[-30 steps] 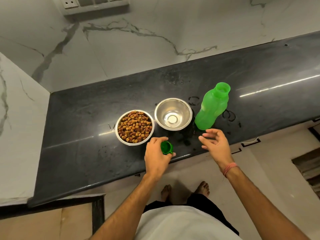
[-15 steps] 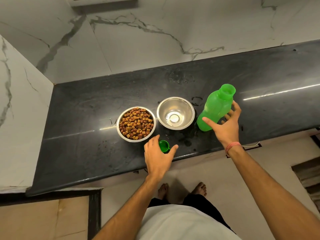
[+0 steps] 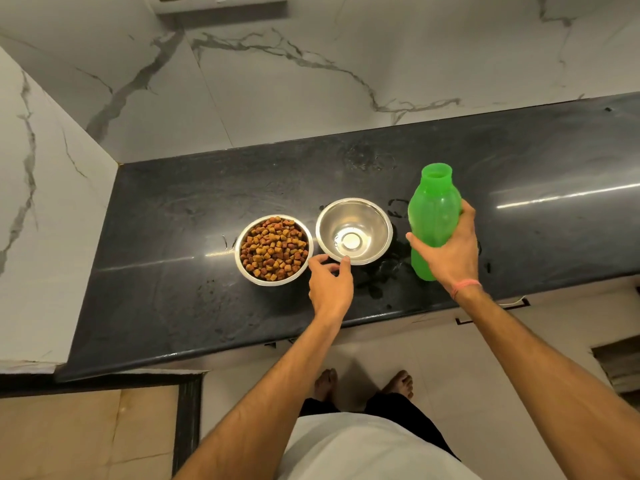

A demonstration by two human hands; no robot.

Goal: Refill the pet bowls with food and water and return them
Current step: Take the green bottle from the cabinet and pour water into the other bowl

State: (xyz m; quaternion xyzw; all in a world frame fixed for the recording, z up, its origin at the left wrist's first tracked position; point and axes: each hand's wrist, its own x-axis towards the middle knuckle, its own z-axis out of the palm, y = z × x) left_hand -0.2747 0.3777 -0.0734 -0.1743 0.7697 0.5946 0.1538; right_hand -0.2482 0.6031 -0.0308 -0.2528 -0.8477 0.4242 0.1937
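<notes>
Our arms are bare to the bottom edge of the frame, with no sleeves showing. Round the right wrist, right of centre, we wear a thin pinkish-red thread [image 3: 467, 285]. At the bottom centre we see our white shirt [image 3: 363, 448], dark trousers [image 3: 388, 407] above it, and bare feet [image 3: 398, 381].

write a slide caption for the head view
Right hand grips uncapped green bottle; left hand steadies empty steel bowl.

Black countertop [image 3: 173, 271] w/ wet spots, marble wall [image 3: 311, 81], switch panel [image 3: 221, 3], tiled floor [image 3: 398, 344]
</notes>
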